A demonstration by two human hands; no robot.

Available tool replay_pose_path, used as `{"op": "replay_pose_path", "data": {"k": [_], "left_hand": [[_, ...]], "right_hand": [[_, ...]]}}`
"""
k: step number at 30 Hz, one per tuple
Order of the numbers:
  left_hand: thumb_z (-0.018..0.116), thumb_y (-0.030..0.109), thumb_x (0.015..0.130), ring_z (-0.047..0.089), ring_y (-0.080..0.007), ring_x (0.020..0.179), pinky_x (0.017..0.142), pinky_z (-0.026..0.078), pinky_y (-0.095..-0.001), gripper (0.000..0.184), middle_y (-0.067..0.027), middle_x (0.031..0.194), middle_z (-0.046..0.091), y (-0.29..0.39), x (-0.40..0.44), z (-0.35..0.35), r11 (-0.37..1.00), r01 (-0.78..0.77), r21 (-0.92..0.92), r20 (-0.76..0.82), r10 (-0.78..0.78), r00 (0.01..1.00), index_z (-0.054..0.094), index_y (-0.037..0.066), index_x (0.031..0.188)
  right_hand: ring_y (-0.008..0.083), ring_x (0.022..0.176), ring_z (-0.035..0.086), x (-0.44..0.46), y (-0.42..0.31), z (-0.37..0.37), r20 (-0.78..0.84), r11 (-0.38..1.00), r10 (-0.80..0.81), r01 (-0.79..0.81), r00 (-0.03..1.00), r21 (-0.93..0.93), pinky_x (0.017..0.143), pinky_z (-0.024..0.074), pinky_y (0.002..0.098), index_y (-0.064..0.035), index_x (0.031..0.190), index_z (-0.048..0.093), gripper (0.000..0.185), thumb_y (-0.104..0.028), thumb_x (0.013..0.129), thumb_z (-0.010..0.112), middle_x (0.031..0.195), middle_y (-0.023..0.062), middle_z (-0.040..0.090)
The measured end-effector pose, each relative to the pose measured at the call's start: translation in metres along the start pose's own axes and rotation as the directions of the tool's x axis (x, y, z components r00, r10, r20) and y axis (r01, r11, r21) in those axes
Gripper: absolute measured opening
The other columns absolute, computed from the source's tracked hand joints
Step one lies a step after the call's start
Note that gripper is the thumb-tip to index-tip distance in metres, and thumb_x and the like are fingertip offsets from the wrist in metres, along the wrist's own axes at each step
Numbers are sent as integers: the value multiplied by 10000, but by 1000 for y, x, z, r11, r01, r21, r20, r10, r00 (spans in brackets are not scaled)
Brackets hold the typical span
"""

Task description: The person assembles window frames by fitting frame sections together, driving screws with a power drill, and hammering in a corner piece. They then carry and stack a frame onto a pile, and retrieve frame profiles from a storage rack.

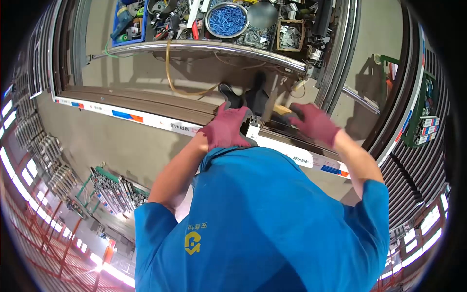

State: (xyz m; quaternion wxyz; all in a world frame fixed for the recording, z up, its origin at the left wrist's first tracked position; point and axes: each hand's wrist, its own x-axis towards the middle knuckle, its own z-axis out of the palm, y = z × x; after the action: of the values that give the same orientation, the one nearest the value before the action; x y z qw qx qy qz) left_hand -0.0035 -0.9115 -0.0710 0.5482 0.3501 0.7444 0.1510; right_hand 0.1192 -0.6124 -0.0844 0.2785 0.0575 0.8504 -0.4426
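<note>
Head view: we see the left hand (226,127) gloved, spread over the brown profile (146,103) mid-frame; its grip looks loose, with the palm side hidden, so we cannot tell if anything is pinched under it; the right hand (314,124) is bent-fingered above the profile, beside a yellowish piece (282,110); we cannot tell whether its grip has closed on that piece. A small metal fitting (253,128) sits at the profile between the hands; it lies just right of the left hand, the nearer one, and left of the right hand; the profile's long axis runs from left down to lower right, across the body.

Surface at top of frame carries a bowl (226,36) of blue fasteners (226,20), a blue bin (130,43) and a carton (290,49); room: grey floor (109,136), loaded rack (119,187) lower left, green rack (411,131) right.
</note>
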Motion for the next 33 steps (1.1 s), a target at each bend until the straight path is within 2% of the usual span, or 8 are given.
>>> {"op": "replay_pose_path", "data": {"k": [3,5,8,13,17,21,24,33], "left_hand": [[888,570,681,532,-397,1416,1307,169,-557,1163,-301,1378,621,-3,-3,3,999,-36,-19,-60,35,998,390,-41,1537],[889,577,686,528,-413,1415,1305,175,-554,1168,-304,1378,621,0,-3,2,999,2,-45,-9,-3,1000,393,-46,1540],[894,581,682,520,-439,1413,1296,199,-549,1170,-309,1386,618,-3,-5,8,998,-42,-48,-51,40,998,407,-50,1538],[902,534,672,540,-478,1347,1237,278,-543,1047,-332,1301,635,3,-2,-11,993,5,-114,-2,-6,1000,464,-64,1412],[917,512,701,598,-468,1277,1072,472,-522,1032,-328,1274,656,-10,13,-25,927,89,-365,-175,-163,971,486,-56,1447],[899,527,728,707,-444,1043,901,562,-498,835,-277,1065,710,-29,56,-66,967,86,-239,-400,-178,899,528,-41,1214],[895,531,732,704,-443,1066,932,551,-518,893,-276,1118,696,-58,85,-95,997,66,-46,-463,-80,883,485,-49,1273],[773,587,839,610,-384,1304,1110,471,-500,863,-228,1379,646,-331,72,-287,965,261,-22,-686,-205,698,561,34,1467]], "right_hand": [[366,921,735,13,-1,-35,-50,821,474,-421,879,385,858,566,442,-27,1349,669,432,-332,1045,637,986,195,763],[398,978,727,4,34,-6,-22,998,26,-27,999,-60,896,562,465,-31,1366,663,458,-354,1041,644,1016,206,764],[459,1024,699,-19,-13,-3,33,994,109,-109,994,16,936,547,509,-39,1317,647,431,-360,1030,670,1044,258,737],[65,566,478,18,-25,-27,67,752,382,-352,922,557,498,377,274,-56,1277,638,341,-304,1046,675,774,4,612],[72,641,545,50,-27,13,66,525,391,-281,918,804,535,434,259,-40,1375,570,458,-260,1009,734,884,8,638],[95,722,610,118,-34,64,-300,775,85,126,950,619,592,494,281,-21,1399,529,594,-209,922,830,958,17,664],[89,646,610,172,-80,46,-90,626,383,-187,919,757,525,471,271,-38,1263,619,441,-271,944,815,861,6,668],[149,496,521,376,-33,57,86,300,638,-350,765,887,447,387,323,-153,881,666,246,-361,973,760,631,-9,538]]}}
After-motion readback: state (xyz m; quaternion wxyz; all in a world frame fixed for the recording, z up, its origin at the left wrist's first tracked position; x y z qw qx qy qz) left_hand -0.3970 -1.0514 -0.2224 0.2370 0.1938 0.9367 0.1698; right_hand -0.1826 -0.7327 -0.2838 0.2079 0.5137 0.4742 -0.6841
